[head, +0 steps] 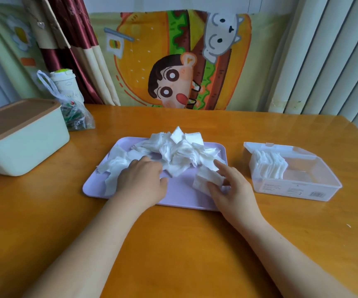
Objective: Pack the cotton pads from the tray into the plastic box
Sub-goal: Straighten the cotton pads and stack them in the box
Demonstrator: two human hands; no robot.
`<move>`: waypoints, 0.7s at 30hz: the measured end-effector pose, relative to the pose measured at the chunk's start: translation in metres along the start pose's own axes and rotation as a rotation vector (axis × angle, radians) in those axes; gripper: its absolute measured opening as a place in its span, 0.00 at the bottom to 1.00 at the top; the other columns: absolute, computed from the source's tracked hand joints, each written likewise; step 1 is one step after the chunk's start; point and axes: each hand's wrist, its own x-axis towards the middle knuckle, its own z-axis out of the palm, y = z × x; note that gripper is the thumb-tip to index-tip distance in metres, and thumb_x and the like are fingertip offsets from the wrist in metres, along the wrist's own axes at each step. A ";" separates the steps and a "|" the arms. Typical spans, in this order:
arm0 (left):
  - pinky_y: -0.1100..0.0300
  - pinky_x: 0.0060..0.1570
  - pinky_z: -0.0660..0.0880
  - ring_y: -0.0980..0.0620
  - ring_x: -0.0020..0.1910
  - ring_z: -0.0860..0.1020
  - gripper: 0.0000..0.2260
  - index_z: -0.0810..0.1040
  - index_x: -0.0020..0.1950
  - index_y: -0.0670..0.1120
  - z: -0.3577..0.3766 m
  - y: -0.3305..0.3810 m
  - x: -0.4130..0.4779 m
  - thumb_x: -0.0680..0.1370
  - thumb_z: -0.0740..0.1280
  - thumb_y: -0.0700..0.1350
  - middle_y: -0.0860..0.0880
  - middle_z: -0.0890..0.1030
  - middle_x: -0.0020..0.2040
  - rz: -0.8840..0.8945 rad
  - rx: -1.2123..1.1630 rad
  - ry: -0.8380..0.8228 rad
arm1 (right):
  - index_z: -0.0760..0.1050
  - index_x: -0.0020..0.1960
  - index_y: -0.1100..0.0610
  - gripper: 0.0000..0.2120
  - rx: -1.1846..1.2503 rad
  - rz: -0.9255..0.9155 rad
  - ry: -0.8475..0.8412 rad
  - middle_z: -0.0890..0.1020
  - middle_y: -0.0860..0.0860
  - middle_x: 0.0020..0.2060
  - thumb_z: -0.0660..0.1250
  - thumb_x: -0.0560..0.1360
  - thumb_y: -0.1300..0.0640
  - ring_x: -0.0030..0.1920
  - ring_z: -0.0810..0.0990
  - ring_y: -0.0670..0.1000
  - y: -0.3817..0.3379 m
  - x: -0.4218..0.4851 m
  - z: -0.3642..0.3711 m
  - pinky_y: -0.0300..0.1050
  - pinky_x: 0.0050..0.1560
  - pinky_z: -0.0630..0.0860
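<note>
White cotton pads [180, 151] lie heaped on the lilac tray [180, 194]; the clear plastic box [292, 190] holds a row.

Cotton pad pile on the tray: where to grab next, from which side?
Probably the near-right fringe of the pile, coming in low from the front right, next to the small stack the right hand pinches. Pads there lie flatter against the tray, so a pinch across their faces should hold; the middle is a crumpled heap. That side also faces the plastic box.

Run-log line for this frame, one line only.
phase: gathering | left hand: resting on pad pile on tray | right hand: pinching small pad stack at tray | plastic box: open, partly filled
</note>
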 end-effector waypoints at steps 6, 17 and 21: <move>0.52 0.52 0.78 0.48 0.52 0.77 0.08 0.82 0.52 0.49 0.019 -0.009 -0.014 0.80 0.68 0.53 0.53 0.76 0.50 0.052 -0.206 -0.027 | 0.74 0.75 0.50 0.27 0.075 0.137 -0.056 0.80 0.39 0.60 0.75 0.78 0.57 0.57 0.82 0.44 -0.006 0.000 -0.003 0.21 0.52 0.71; 0.64 0.53 0.73 0.62 0.52 0.79 0.18 0.79 0.67 0.54 0.028 0.018 0.010 0.78 0.75 0.48 0.60 0.76 0.54 0.032 -0.610 -0.193 | 0.78 0.71 0.51 0.22 0.083 0.168 0.081 0.84 0.41 0.58 0.74 0.79 0.57 0.57 0.81 0.43 -0.005 0.002 -0.007 0.34 0.59 0.75; 0.69 0.48 0.72 0.61 0.51 0.79 0.13 0.81 0.64 0.52 0.036 0.017 0.012 0.80 0.72 0.51 0.60 0.79 0.54 -0.009 -0.686 -0.098 | 0.78 0.71 0.50 0.21 0.081 0.180 0.071 0.84 0.40 0.55 0.74 0.79 0.57 0.50 0.80 0.37 -0.003 0.003 -0.006 0.23 0.51 0.72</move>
